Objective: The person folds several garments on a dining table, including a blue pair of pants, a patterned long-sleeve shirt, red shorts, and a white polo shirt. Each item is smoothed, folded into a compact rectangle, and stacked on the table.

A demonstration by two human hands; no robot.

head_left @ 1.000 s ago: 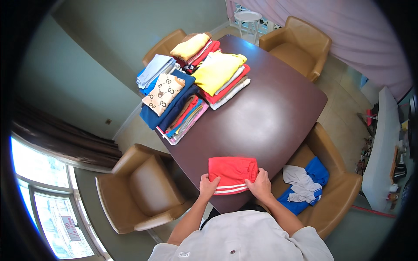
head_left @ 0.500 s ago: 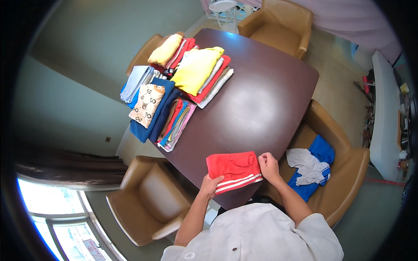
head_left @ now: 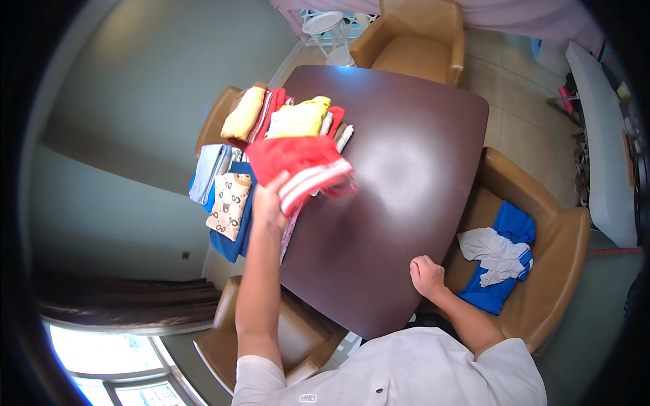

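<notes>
My left hand [head_left: 269, 197] is closed on the near edge of folded red pants [head_left: 291, 154] with white side stripes. It holds them up over the stacks of folded clothes at the table's left, and the pants hide part of those stacks. Behind them shows a folded yellow garment [head_left: 298, 118]. Beside my left wrist lies a beige patterned garment [head_left: 229, 203] on top of blue ones. My right hand [head_left: 428, 276] is curled into a fist at the table's near right edge, and nothing shows in it.
Folded clothes cover the left end of the dark brown table [head_left: 399, 169]. A tan armchair [head_left: 569, 271] at the right bears a crumpled grey shirt [head_left: 484, 250] and a blue garment [head_left: 511, 223]. More tan armchairs [head_left: 413, 61] stand around the table. A small white side table [head_left: 323, 24] is beyond it.
My left hand has carried the red pants from the near edge forward and left to the stacks. The right hand has come away from the pants and closed. The view has shifted slightly.
</notes>
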